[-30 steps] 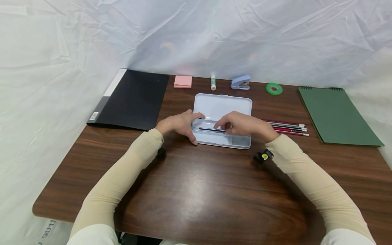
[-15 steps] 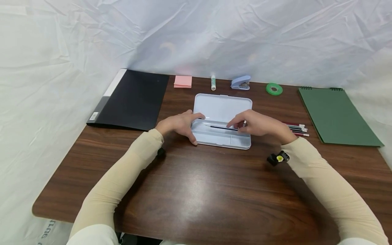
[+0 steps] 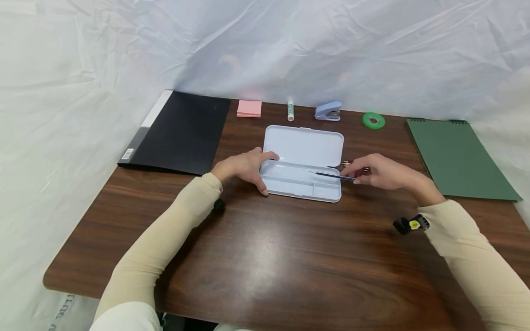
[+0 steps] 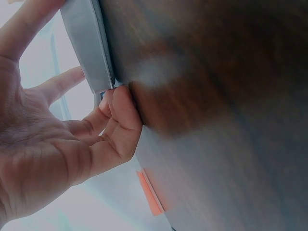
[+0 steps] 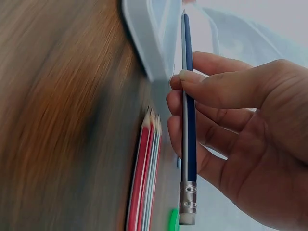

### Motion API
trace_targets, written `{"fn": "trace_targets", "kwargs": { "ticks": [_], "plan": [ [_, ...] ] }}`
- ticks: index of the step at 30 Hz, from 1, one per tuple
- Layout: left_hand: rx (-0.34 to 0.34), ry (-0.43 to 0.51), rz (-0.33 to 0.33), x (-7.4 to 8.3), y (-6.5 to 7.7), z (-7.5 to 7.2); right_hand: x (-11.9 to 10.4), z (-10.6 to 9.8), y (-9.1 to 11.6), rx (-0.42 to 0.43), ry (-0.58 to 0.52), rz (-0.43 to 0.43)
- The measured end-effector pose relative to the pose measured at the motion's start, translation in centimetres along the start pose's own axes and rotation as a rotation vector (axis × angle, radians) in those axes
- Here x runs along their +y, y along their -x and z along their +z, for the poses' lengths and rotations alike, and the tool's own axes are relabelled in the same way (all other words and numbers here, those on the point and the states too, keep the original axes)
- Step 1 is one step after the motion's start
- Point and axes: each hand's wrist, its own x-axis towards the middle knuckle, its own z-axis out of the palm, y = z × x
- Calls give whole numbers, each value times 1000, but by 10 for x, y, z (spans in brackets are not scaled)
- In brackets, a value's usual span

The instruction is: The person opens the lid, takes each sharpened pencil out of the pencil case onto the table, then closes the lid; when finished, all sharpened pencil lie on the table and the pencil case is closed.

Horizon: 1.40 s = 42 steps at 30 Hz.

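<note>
In the head view a white pencil case (image 3: 304, 146) lies with its lid raised, its divided tray (image 3: 285, 172) facing me. My left hand (image 3: 247, 168) holds the left end of the case, thumb at the front corner and index finger near the hinge. Between the thumb and fingers of my right hand (image 3: 383, 172) is a pinched dark blue and pale striped pencil (image 5: 189, 134). Its sharpened tip reaches over the tray's right end, and its eraser end points back past the palm. Below that hand, a group of red and silver pencils (image 5: 145, 168) lies on the table, mostly hidden in the head view.
Left stands a black folder (image 3: 182, 133). Along the back are pink sticky notes (image 3: 249, 108), a glue stick (image 3: 290, 111), a light blue stapler (image 3: 328, 111) and green tape (image 3: 373, 120). A green spiral notebook (image 3: 463, 158) lies on the right of the wooden table (image 3: 256, 262).
My right hand has moved right, drawing the dark blue pencil out of the tray until most of it is beyond the case's right end. My left hand has stayed on the case.
</note>
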Motion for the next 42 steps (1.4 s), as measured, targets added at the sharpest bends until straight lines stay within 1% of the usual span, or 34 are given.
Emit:
{"fn": "trace_targets", "kwargs": {
  "ticks": [5,9,12,18,28,35,39,42],
  "plan": [
    [-3,-6,-2,1,0,-1,13,-3,19,35,-10,19],
    [-5,-7,1,1,-1,-1,21,-6,32,50,16,55],
    [-6,-5,-1,1,-1,-1,27,-6,40,61,49,89],
    [-5,1,1,1,0,-1,41,-6,51,90,71,149],
    [-9,1,-3,1,-1,-1,52,0,61,135,134,184],
    [-1,2,-2,1,-1,-1,57,8,64,213,185,193],
    [0,6,2,1,-1,-1,57,11,64,221,205,218],
    [-3,9,4,0,-1,-1,56,13,63,228,208,221]
  ]
}}
